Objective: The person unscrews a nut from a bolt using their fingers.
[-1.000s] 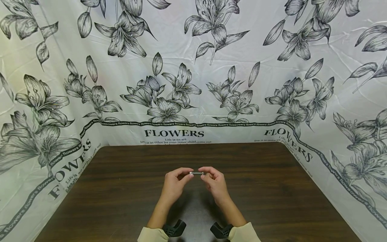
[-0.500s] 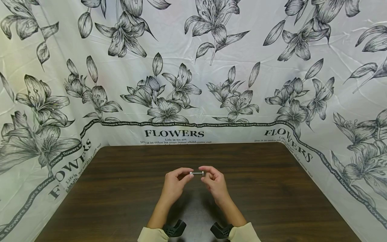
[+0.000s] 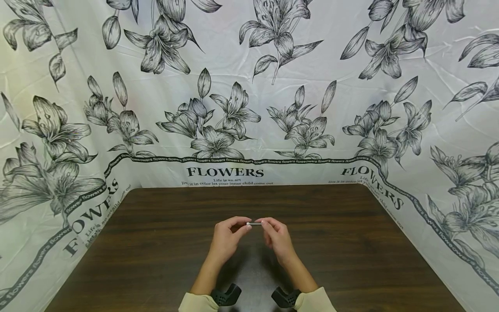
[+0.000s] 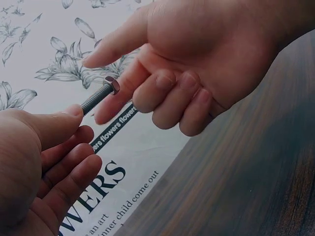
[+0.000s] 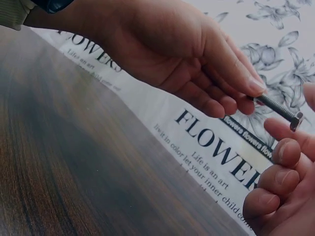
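1. My left hand (image 3: 225,237) pinches one end of the threaded bolt (image 4: 97,99), so the bolt is up in the air over the table, roughly level between my two hands.
2. My right hand (image 3: 280,240) has its thumb and index finger spread around the hexagonal end (image 4: 112,85), the other fingers curled in. The wrist views show a gap there; from above, my thumb covers that end, so I cannot tell contact from that view.
3. The step in hand looks like working the hexagonal end with my right fingertips while my left steadies the shank. I cannot tell whether that end is the head or a nut.
4. To do it well, I should pinch opposite flats squarely, turn in short strokes, and let go between them without tipping the shank.
5. My left pinch should be firm and in line with the bolt; a loose one could let it spin or drop.
6. Below lies the dark wooden table (image 3: 163,260); behind and at the sides hangs the flower-printed cloth (image 3: 265,173).
7. The left wrist device (image 3: 226,295) and right wrist device (image 3: 286,297) sit near my sleeves, well apart from the bolt. Nothing blocks the bolt except my own fingers, which hide its left end.
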### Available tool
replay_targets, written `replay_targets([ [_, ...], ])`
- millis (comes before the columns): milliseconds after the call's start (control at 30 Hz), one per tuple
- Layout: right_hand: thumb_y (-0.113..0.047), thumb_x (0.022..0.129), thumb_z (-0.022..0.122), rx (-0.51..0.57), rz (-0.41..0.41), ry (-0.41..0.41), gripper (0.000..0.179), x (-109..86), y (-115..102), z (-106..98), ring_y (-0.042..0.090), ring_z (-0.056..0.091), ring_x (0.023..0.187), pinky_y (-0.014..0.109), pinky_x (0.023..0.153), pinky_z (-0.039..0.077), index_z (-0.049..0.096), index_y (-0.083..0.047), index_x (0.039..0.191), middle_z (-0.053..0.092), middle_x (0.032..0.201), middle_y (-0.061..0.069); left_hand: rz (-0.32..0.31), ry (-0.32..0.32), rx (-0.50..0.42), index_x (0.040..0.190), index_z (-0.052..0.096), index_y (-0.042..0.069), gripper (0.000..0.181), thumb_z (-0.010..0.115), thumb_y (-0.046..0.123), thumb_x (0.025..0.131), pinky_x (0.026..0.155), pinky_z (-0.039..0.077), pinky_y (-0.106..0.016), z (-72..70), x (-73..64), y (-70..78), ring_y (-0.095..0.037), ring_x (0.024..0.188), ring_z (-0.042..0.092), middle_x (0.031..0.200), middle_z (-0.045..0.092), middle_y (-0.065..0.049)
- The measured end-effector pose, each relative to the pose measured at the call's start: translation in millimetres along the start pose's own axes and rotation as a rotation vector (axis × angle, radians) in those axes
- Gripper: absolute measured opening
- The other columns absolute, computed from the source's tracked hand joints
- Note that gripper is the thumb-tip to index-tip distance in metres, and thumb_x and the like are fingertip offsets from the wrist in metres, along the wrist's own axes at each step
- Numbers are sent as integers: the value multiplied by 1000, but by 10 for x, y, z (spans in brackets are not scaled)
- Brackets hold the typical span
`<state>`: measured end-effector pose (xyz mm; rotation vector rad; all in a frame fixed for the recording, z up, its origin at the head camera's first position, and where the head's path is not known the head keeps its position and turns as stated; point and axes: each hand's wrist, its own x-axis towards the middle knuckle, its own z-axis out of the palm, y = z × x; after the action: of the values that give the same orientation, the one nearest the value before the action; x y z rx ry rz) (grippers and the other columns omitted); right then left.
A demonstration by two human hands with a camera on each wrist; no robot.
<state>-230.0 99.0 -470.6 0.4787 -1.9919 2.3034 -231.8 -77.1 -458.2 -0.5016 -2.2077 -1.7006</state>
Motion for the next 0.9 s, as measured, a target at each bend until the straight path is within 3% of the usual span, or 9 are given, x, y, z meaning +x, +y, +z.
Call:
replay_targets([
  [200, -16, 106, 43, -54, 70, 10, 37, -35, -176, 25, 7, 35, 44, 20, 43, 30, 62, 12, 90, 39, 52, 1, -13, -8, -2, 96, 75, 13, 14, 76, 8, 84, 68, 55, -29, 14, -8, 10, -13, 75, 66, 85, 71, 3],
  [333, -19, 105, 44, -73, 109, 6, 44, -53, -277, 54, 5, 34, 43, 19, 44, 31, 58, 19, 87, 39, 52, 2, -14, -14, 8, 96, 75, 14, 14, 76, 8, 84, 67, 55, -30, 18, -9, 18, -13, 75, 66, 85, 71, 5],
  [433, -16, 104, 47, -70, 118, 13, 42, -50, -287, 61, 6, 34, 43, 19, 43, 30, 56, 22, 89, 38, 52, 2, -1, -17, 16, 96, 75, 10, 13, 76, 6, 84, 67, 54, -30, 20, -10, 14, -13, 74, 65, 85, 71, 3],
  [600, -11, 101, 53, -40, 115, 25, 32, -51, -290, 66, 6, 34, 43, 20, 42, 28, 59, 15, 83, 39, 53, 2, -4, -16, 13, 98, 74, 3, 14, 75, 6, 84, 68, 54, -28, 15, -8, 10, -14, 75, 65, 86, 71, 2],
  [733, -7, 100, 54, -22, 115, 30, 25, -54, -289, 67, 6, 34, 43, 20, 42, 29, 59, 13, 86, 39, 53, 2, -19, -5, -1, 96, 75, 9, 13, 77, 6, 83, 67, 54, -27, 14, -7, 14, -13, 74, 65, 85, 71, 3],
  [900, -4, 99, 55, -3, 101, 27, 19, -41, -245, 56, 5, 35, 44, 20, 42, 29, 60, 13, 91, 40, 54, 1, -37, 8, -4, 94, 74, 7, 15, 75, -2, 82, 68, 53, -26, -14, -25, 252, -20, 75, 66, 85, 71, -6],
])
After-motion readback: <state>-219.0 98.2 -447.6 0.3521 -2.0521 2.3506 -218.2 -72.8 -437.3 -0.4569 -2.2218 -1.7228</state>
